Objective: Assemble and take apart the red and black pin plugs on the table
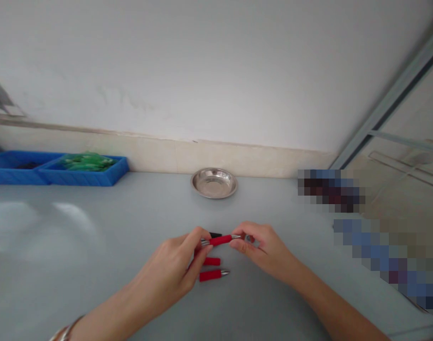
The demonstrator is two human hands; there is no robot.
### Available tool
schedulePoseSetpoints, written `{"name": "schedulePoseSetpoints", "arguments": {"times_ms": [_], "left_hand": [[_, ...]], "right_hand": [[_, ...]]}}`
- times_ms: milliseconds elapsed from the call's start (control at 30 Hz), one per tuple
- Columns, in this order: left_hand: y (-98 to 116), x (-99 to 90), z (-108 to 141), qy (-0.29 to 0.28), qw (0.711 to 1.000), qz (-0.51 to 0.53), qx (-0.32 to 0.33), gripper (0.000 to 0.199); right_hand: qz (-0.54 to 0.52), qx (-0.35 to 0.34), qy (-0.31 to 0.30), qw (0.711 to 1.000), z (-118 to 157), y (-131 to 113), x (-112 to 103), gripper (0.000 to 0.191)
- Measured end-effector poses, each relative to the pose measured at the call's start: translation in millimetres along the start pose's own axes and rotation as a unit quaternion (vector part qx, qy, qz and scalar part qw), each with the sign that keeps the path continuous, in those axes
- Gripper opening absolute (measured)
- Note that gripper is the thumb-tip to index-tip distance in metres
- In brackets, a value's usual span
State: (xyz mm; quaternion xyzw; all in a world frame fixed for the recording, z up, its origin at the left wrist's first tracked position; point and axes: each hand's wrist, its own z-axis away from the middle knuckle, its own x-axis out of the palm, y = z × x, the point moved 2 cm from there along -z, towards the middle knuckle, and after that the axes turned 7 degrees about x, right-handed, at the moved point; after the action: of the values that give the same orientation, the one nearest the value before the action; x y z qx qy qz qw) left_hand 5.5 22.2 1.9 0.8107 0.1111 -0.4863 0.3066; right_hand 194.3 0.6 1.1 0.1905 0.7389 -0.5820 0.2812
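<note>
A red pen barrel (221,240) with silvery ends is held almost level just above the table. My left hand (183,258) is closed, with thumb and fingers pinching its left end. At the pointed silver end, the fingertips of my right hand (264,241) are pinched together on it. A small greyish bit (250,239) shows by the right fingers, too small to name. Below the held pen lie a red barrel piece (212,261), partly behind my left hand, and another red barrel (210,275) with a silver tip pointing right. A black piece (215,234) shows behind the pen, mostly covered.
A round steel dish (214,183) stands near the wall. At the back left are blue bins (77,178), one with green pieces (88,162) and another with dark ones. A metal-framed panel (383,111) rises on the right, beside blurred-out patches.
</note>
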Motion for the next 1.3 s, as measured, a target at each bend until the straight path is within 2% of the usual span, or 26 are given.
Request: {"name": "schedulePoseSetpoints", "arguments": {"times_ms": [100,300,533,667,867,1033,1200,1300], "left_hand": [[0.0,-1.4,0.8,-0.002,1.0,-0.01,-0.001,0.015],[1.2,-1.9,0.4,-0.01,1.0,-0.016,0.015,0.016],[-0.9,0.1,0.6,-0.007,1.0,-0.027,0.01,0.016],[-1.6,1.5,0.7,-0.013,1.0,-0.027,0.009,0.017],[-0.2,-0.5,1.3,-0.008,0.999,-0.031,0.009,0.017],[0.4,-1.1,0.6,-0.014,1.0,-0.026,0.009,0.017],[-1.7,0.1,0.6,-0.017,0.999,-0.029,0.008,0.015],[-1.6,0.2,1.3,-0.021,0.999,-0.033,0.008,0.015]], "right_hand": [[0.017,-0.01,-0.001,1.0,-0.3,0.4,-0.5,0.027],[0.039,-0.015,-0.019,0.999,0.2,0.5,-1.8,0.042],[0.014,-0.031,0.011,0.999,-0.2,0.5,-3.0,0.025],[0.046,-0.046,0.004,0.998,-0.2,0.4,-1.9,0.034],[0.04,-0.043,0.006,0.998,0.8,0.9,-2.1,0.025],[0.062,-0.046,-0.006,0.997,-0.1,0.7,-1.0,0.036],[0.046,-0.043,0.001,0.998,-0.5,2.5,-1.5,0.025],[0.053,-0.062,-0.002,0.997,-0.5,1.7,-1.1,0.027]]}}
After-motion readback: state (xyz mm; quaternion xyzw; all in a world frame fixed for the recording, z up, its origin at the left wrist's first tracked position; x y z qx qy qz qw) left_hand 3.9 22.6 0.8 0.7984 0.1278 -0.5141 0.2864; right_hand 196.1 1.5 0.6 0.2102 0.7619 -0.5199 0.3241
